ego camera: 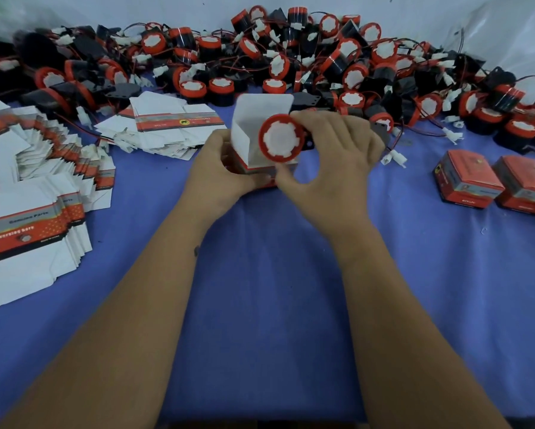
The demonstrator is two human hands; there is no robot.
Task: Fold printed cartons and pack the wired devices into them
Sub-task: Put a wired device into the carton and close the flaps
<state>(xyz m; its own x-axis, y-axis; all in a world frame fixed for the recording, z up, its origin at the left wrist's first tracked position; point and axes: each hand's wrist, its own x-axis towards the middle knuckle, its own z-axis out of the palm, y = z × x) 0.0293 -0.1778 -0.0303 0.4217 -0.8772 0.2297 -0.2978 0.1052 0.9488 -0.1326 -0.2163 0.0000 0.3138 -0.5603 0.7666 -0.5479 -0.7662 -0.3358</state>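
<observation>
Blue cloth-covered bench point(269, 274), pale white wall point(167, 10) at twelve o'clock, clear plastic sheeting point(507, 29) at two o'clock.

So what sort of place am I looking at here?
Probably a small packing workbench: a heap of wired devices, stacks of flat cartons and closed boxes on a blue cloth.

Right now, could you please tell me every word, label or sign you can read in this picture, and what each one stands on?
"Genuine Parts": nearest flat carton, grey band; blurred, so a likely reading.
"...reversing horn": same carton, red band; start unreadable.
Round yellow emblem with a dark figure: flat carton farther back; small text beside it unreadable.
Closed cartons: print too blurred.
Open carton held by the left hand, device in the right hand: nothing legible.
</observation>
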